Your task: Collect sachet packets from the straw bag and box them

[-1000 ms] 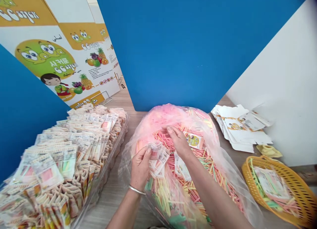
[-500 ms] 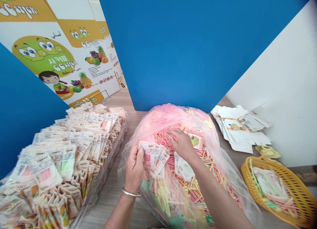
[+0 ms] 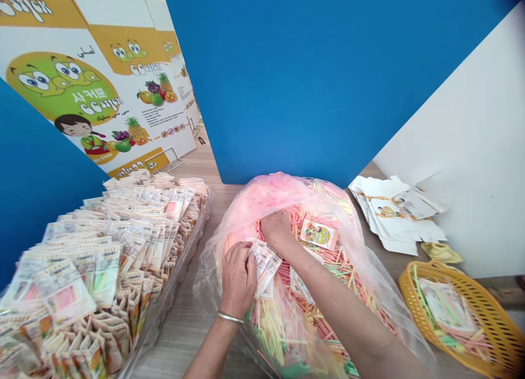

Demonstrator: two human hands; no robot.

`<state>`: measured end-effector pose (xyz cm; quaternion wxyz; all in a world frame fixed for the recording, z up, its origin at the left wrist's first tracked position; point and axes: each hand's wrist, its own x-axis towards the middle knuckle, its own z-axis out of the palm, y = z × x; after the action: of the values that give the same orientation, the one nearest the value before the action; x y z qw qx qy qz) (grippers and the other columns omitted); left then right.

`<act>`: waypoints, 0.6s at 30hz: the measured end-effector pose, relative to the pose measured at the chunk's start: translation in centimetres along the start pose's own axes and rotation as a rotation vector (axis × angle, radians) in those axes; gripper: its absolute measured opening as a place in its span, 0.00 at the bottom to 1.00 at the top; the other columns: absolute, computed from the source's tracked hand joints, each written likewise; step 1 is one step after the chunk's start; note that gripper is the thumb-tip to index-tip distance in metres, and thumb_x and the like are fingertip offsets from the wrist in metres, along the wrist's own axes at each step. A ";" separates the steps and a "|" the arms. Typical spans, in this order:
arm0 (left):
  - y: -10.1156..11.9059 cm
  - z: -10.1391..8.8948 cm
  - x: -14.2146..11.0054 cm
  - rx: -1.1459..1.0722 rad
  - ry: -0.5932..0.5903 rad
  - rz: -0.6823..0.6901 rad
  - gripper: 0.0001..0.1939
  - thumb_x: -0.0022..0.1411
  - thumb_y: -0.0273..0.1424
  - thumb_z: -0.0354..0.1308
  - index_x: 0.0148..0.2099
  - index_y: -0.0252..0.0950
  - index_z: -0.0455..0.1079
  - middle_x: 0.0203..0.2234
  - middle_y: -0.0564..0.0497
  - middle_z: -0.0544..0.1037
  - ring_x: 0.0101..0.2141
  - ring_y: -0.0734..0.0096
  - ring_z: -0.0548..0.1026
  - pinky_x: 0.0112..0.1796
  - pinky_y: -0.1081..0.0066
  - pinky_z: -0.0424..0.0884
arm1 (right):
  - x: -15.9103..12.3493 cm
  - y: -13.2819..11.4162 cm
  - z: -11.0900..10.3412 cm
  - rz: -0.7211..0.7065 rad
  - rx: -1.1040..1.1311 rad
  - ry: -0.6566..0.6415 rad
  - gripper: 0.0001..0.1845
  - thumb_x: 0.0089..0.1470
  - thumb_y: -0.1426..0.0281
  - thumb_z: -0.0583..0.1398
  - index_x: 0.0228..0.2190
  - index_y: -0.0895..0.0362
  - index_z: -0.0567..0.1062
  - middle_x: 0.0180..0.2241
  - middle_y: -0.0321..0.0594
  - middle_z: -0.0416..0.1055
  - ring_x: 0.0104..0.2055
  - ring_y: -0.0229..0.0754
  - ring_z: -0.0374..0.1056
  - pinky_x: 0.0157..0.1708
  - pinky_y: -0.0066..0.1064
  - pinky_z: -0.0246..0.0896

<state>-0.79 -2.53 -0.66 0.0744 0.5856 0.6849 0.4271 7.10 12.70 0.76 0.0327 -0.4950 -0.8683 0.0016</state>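
Note:
A clear plastic bag (image 3: 371, 269) full of thin pink, yellow and green sticks (image 3: 266, 327) lies in front of me. My left hand (image 3: 239, 272) is at its left side, fingers curled over a small clear packet that they mostly cover. More printed packets (image 3: 268, 269) lie just right of those fingers. My right hand (image 3: 279, 228) reaches down into the pink sticks, its fingers bent and their tips hidden. To the right of that wrist a packet with a cartoon print (image 3: 319, 234) rests on the sticks. Another packet is partly under my right forearm.
On the left stands a clear tray (image 3: 174, 291) heaped with filled packets (image 3: 65, 291). A yellow basket (image 3: 488, 308) at right holds sticks and packets. Flattened white cartons (image 3: 394, 212) lie behind it. A blue panel (image 3: 283, 83) and printed boxes (image 3: 159, 105) rise at the back.
My right hand has moved left and down into the sticks, uncovering the cartoon-print packet. My left hand has turned and shifted right, now covering the packet it held.

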 end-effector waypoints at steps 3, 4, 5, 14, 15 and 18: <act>0.1 -0.1 0.0 0.014 -0.002 0.013 0.12 0.69 0.30 0.45 0.45 0.36 0.69 0.46 0.45 0.76 0.50 0.62 0.70 0.53 0.58 0.64 | -0.2 0.1 -0.2 0.003 0.001 -0.002 0.15 0.57 0.80 0.53 0.39 0.67 0.79 0.40 0.62 0.75 0.44 0.56 0.68 0.42 0.42 0.54; 0.1 -0.2 0.0 0.019 0.003 0.017 0.12 0.69 0.31 0.45 0.46 0.36 0.69 0.46 0.45 0.76 0.50 0.62 0.70 0.53 0.58 0.64 | -0.3 0.2 -0.4 0.005 0.002 0.000 0.15 0.57 0.79 0.53 0.39 0.67 0.78 0.40 0.62 0.75 0.44 0.56 0.68 0.42 0.42 0.54; 0.2 -0.2 0.0 0.025 0.007 0.019 0.12 0.69 0.31 0.45 0.46 0.36 0.69 0.46 0.45 0.76 0.50 0.62 0.70 0.53 0.58 0.64 | -0.5 0.4 -0.6 0.007 0.004 0.004 0.15 0.58 0.79 0.53 0.39 0.67 0.78 0.40 0.62 0.75 0.44 0.56 0.68 0.43 0.42 0.54; 0.1 -1.3 -0.2 0.166 0.113 0.080 0.20 0.67 0.35 0.51 0.58 0.33 0.67 0.53 0.41 0.74 0.58 0.51 0.66 0.57 0.49 0.60 | -3.6 4.4 -3.6 0.103 0.273 0.091 0.13 0.60 0.78 0.49 0.40 0.62 0.71 0.36 0.51 0.74 0.40 0.50 0.69 0.42 0.38 0.55; 0.7 -1.7 -0.2 0.130 0.150 0.105 0.20 0.67 0.35 0.52 0.58 0.34 0.67 0.54 0.41 0.73 0.59 0.52 0.65 0.59 0.49 0.59 | -4.5 4.9 -3.8 0.118 0.452 0.109 0.11 0.61 0.76 0.49 0.38 0.60 0.70 0.33 0.46 0.73 0.37 0.47 0.68 0.38 0.36 0.55; 3.8 -1.8 -0.1 -0.185 0.175 0.068 0.18 0.67 0.35 0.53 0.57 0.37 0.68 0.56 0.44 0.72 0.60 0.58 0.65 0.62 0.54 0.58 | -7.7 5.5 -4.0 0.130 1.091 0.203 0.11 0.62 0.62 0.53 0.32 0.55 0.66 0.25 0.33 0.64 0.27 0.40 0.60 0.29 0.30 0.53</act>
<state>0.94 -3.71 2.96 0.0535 0.5595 0.6262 0.5404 15.97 8.80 4.10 0.3673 -0.4564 -0.7019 0.4050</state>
